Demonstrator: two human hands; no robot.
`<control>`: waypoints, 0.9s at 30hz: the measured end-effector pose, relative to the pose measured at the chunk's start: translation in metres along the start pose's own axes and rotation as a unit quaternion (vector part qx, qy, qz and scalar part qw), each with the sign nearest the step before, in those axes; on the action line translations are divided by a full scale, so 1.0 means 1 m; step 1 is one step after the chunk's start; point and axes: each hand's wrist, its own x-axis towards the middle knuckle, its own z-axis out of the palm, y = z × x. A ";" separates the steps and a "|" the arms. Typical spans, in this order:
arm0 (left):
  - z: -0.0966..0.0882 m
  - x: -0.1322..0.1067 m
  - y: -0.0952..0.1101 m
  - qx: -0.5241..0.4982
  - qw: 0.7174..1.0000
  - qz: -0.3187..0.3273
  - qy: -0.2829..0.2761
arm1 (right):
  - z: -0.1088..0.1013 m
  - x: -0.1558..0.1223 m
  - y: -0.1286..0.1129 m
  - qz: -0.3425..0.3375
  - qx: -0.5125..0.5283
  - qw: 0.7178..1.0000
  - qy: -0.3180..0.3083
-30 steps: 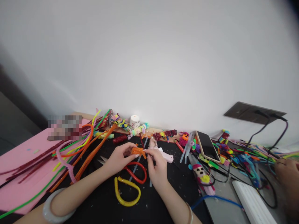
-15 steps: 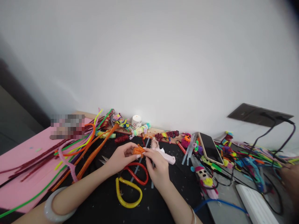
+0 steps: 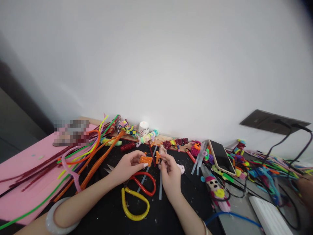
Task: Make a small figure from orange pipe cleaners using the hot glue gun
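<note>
My left hand (image 3: 130,165) pinches a block-shaped orange pipe-cleaner piece (image 3: 146,160) between thumb and fingers. Just to its right, my right hand (image 3: 171,168) grips a smaller orange pipe-cleaner piece (image 3: 157,157) by the fingertips; a gap separates the two pieces. Below the hands lie scissors with one red and one yellow handle (image 3: 135,217), their blades pointing left beneath my left wrist. A pale pink tool (image 3: 181,168) is partly hidden behind my right hand. Translucent strips (image 3: 160,189) rest on the black mat (image 3: 110,209).
Long pipe cleaners (image 3: 94,166) spread over the pink board (image 3: 26,182) at left. Along the wall stand a white jar (image 3: 143,128) and several pipe-cleaner figures. Rightward are a phone (image 3: 221,156), a doll (image 3: 216,189), cables and a white power strip (image 3: 270,215). Another person's blurred hand (image 3: 304,187) shows at the right edge.
My hands were together on the orange work; now my right hand has moved slightly right with a small orange piece, leaving the larger piece in my left hand.
</note>
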 end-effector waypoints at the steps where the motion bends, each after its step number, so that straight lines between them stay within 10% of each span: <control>1: 0.000 0.000 0.001 0.002 1.000 -0.001 0.002 | -0.001 0.000 0.001 -0.008 -0.007 1.000 -0.002; 27: -0.001 -0.005 0.011 -0.122 0.987 -0.020 -0.102 | 0.000 -0.002 -0.005 -0.037 0.051 0.991 -0.121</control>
